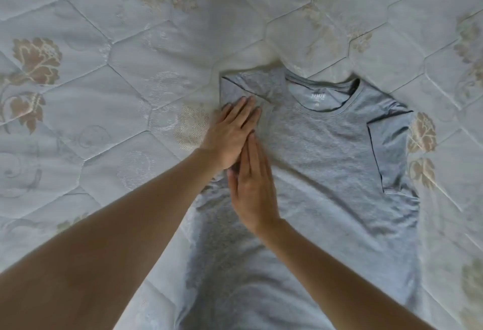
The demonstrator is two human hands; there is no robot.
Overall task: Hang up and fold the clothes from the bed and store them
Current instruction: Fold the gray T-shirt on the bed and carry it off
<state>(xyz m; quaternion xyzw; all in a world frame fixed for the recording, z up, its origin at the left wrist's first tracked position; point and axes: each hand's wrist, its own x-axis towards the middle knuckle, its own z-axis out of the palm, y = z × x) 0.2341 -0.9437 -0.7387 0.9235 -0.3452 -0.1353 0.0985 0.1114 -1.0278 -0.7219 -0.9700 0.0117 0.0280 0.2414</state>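
1. We see the grey T-shirt (324, 162) lying flat, face up, on the quilted bed (104, 68).
2. Left hand (232, 133) and right hand (251, 188), fingers straight, press beside its collar (324, 99), probably flattening the folded-in sleeve.

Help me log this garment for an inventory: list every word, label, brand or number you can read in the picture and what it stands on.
"SEMIR", read with some doubt because the print is blurred: white brand print inside the back of the neck of the grey T-shirt.
A smaller mark just below that print, probably the size: too small and blurred to read.
Nothing is written on the quilted mattress, only flower patterns.
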